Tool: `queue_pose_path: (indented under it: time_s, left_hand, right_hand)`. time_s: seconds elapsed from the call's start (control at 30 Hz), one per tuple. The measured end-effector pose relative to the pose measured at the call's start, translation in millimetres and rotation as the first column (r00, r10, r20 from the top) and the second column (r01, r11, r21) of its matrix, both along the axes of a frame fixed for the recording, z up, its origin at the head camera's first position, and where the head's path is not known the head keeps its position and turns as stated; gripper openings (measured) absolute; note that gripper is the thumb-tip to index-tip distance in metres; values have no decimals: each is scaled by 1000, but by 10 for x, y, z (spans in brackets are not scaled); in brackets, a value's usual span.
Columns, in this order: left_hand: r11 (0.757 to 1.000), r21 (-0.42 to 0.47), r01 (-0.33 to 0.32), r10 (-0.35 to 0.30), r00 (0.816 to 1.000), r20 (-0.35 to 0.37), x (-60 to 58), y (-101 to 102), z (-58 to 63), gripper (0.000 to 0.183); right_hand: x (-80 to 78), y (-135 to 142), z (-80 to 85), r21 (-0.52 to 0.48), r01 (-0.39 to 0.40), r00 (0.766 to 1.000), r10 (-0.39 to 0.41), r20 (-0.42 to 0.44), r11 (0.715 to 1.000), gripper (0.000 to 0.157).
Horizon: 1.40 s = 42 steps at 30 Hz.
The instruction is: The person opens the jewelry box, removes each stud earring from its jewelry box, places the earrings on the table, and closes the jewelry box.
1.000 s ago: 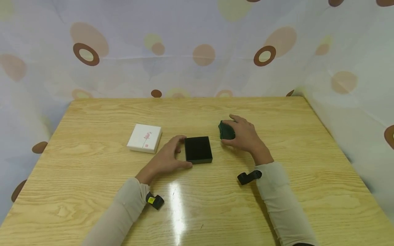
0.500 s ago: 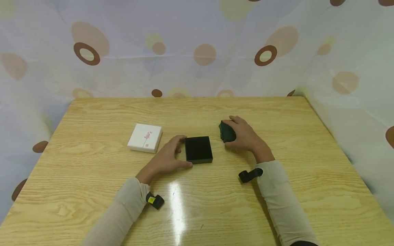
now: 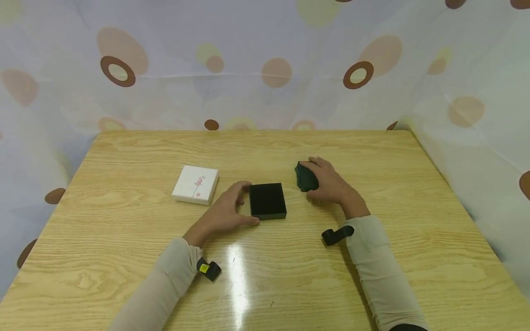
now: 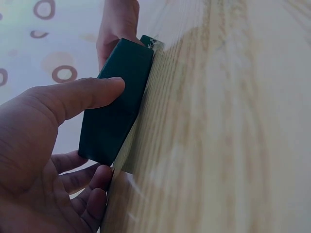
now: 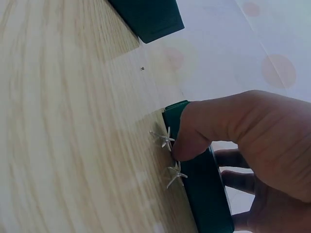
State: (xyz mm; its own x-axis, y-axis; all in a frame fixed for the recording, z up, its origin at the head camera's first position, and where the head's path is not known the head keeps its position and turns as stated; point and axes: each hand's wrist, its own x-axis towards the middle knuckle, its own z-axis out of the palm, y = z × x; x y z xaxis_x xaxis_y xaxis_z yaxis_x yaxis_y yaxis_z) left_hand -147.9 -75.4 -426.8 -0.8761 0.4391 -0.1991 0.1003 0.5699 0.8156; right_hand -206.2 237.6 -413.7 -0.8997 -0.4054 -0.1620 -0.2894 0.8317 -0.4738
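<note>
In the head view, my left hand (image 3: 225,212) holds a square dark green box (image 3: 267,201), black on its upper face, by its left side. Its thumb presses the box's green side wall (image 4: 109,116) in the left wrist view, fingers at the far edge. To the right, my right hand (image 3: 329,181) grips a smaller dark green pad-like piece (image 3: 305,178) between thumb and fingers. Two silver starfish-shaped bits (image 5: 166,139) stick out along this piece's lower edge (image 5: 206,194), close over the table. The palm hides part of it.
A white box (image 3: 195,185) with a pink flower print lies left of my left hand. Everything sits on a wood-grain table (image 3: 265,151), backed by a curtain (image 3: 240,101) with brown circles.
My right thumb has slid slightly right along the green piece, which has turned and shifted a little to the right. My left hand and the box have stayed put.
</note>
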Motion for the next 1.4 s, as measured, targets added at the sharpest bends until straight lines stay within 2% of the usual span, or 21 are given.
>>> queue_pose_path:
  time_s: [0.23,0.53,0.77,1.03,1.4]
  left_hand:
    - [1000,6,-11,11,1000,8,8,-10,-24,95]
    - [1000,17,5,-5,1000,-21,13,-18,-45,96]
    - [1000,17,9,-8,1000,-25,0,-15,-50,96]
    - [1000,16,17,-16,999,-31,-3,-15,-37,95]
    - [1000,9,12,-11,999,-30,-10,-12,-27,94]
  right_hand:
    - [-6,21,6,-12,-19,1000,19,20,1000,84]
    - [8,12,64,14,-25,997,26,-69,1000,85]
    - [61,-51,186,36,-53,989,58,-135,998,81]
    - [163,-185,367,17,-101,983,102,-153,995,82]
    - [267,-380,491,7,-179,970,177,-164,984,80]
